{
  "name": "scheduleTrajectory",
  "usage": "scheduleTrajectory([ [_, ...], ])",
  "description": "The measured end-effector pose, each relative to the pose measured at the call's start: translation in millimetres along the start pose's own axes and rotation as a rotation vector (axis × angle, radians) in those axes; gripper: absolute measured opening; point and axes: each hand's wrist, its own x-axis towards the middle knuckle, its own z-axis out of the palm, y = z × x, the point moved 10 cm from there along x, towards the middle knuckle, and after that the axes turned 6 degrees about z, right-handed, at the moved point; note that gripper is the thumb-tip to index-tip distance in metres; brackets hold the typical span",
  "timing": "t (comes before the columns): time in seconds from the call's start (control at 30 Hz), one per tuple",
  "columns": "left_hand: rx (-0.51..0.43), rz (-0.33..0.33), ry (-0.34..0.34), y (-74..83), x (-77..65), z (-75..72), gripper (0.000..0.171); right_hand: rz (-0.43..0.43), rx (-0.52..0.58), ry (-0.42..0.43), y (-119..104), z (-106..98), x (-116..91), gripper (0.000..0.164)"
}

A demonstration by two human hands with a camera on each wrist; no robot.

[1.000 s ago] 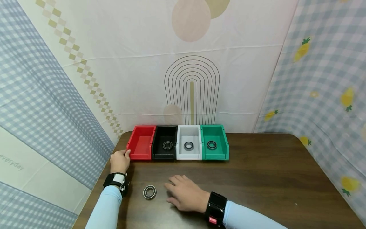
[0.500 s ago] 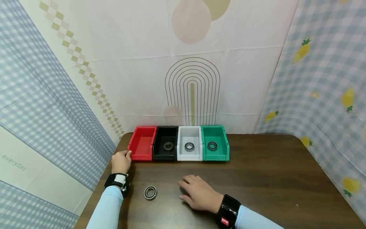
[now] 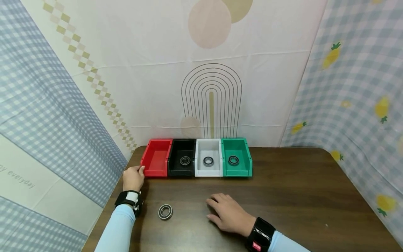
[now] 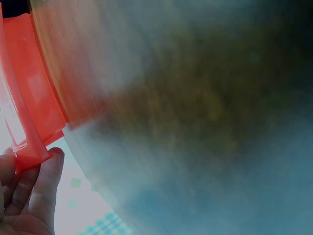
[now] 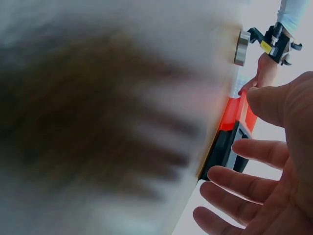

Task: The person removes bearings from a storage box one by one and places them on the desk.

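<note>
At the left end of a row of bins, my left hand (image 3: 133, 179) pinches the front left corner of a red bin (image 3: 156, 155). The left wrist view shows the thumb and fingers on either side of that red corner. A loose ball bearing (image 3: 160, 213) lies flat on the table between my two hands, nearer the left forearm. My right hand (image 3: 229, 215) is low over the table to the right of it, palm down, holding nothing. Its fingers (image 5: 244, 183) are spread and relaxed in the right wrist view.
Beside the red bin stand a black bin (image 3: 182, 148), a white bin (image 3: 208, 147) and a green bin (image 3: 234, 147), side by side. Each of these three has one bearing in it. The row sits at the back of the brown table (image 3: 292, 196), against a cloth backdrop (image 3: 267, 91).
My right hand has moved right, away from the loose bearing, its fingers still relaxed. The left hand keeps its grip on the red bin, and the bins and bearings stay in place.
</note>
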Motion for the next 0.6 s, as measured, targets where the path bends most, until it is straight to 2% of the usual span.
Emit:
scheduleTrajectory([
  [0.23,-0.004,-0.03,-0.005,-3.2,-0.9,4.3,0.03,0.036,0.032,0.017,8,-3,-6,0.05],
  [0.4,-0.009,-0.055,-0.028,-2.0,-1.9,5.8,0.03,0.068,0.048,-0.006,12,-2,-8,0.052],
  [0.53,0.017,-0.039,-0.061,0.9,-3.9,4.7,0.032,0.08,0.046,-0.009,16,-2,-9,0.052],
  [0.6,0.039,-0.04,-0.07,2.2,-5.6,2.5,0.039,0.085,0.053,-0.002,18,-3,-10,0.052],
])
